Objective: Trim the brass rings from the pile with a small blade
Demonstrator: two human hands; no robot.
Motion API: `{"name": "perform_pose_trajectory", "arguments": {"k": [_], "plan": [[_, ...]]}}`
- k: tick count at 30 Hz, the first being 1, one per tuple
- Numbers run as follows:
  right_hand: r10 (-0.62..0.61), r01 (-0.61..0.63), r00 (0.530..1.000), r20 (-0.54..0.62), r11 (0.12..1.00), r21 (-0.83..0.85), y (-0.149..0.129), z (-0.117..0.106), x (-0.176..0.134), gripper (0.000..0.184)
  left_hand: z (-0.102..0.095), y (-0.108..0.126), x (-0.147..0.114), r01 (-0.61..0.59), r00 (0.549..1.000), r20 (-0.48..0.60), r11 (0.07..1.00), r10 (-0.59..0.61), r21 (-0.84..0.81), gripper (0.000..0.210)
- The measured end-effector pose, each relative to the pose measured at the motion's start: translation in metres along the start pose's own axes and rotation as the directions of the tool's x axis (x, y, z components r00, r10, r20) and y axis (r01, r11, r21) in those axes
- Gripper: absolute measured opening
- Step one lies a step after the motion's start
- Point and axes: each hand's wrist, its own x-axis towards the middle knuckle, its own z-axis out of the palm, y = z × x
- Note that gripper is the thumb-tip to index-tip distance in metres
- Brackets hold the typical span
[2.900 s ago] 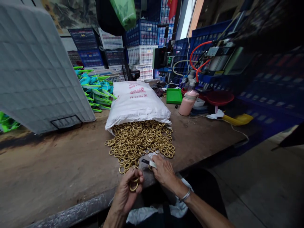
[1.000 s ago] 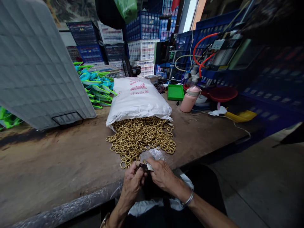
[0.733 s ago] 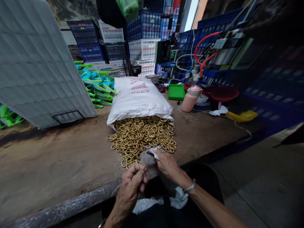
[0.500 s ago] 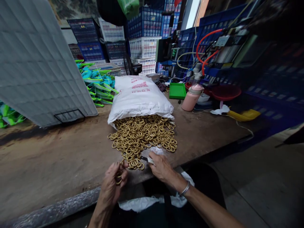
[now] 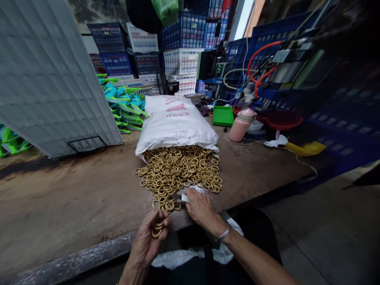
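A heap of gold-coloured rings spills from the mouth of a white sack printed in red. My left hand, just in front of the heap's near tip, is closed around several gold rings, which show between its curled fingers and thumb. To the right of that tip, my right hand grips a small tool with a pale handle and a dark, flat end. This dark end touches or hovers over the nearest rings; I cannot tell which. Its exact kind is unclear.
A grey-white padded panel stands on the left, with green-and-blue plastic pieces behind it. Right of the sack are a green tray and a pink bottle. Stacked crates line the back. Clear wrap covers the table's front edge.
My left hand has shifted right and slightly down, turning so its rings show more. My right hand and the tool have moved slightly left. The whole view has shifted a little.
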Motion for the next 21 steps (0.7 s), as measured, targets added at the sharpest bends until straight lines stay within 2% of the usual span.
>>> {"name": "perform_pose_trajectory", "arguments": {"k": [4,8,12,17,21], "plan": [[0.003,-0.003,0.998,-0.068,1.000,0.008,0.019,-0.006,0.005,0.024,0.011,-0.014,0.002,0.030,0.999,0.036,0.993,-0.034,0.113,0.021],[-0.017,0.036,0.992,-0.125,0.987,0.154,0.027,-0.015,0.004,0.023,0.025,-0.026,0.010,-0.003,0.998,0.059,0.965,-0.013,0.263,0.025],[-0.070,0.124,0.980,-0.187,0.948,0.294,0.021,-0.020,-0.005,0.024,0.037,-0.034,0.018,-0.086,0.996,0.016,0.914,0.087,0.396,0.035],[-0.156,0.222,0.969,-0.191,0.889,0.401,0.012,-0.019,-0.016,0.025,0.050,-0.032,0.021,-0.149,0.988,0.053,0.815,0.144,0.560,0.034],[-0.068,0.144,0.985,-0.159,0.832,0.536,0.007,-0.020,-0.014,0.009,0.048,-0.031,0.024,-0.170,0.981,0.035,0.764,0.190,0.622,0.033]]}}
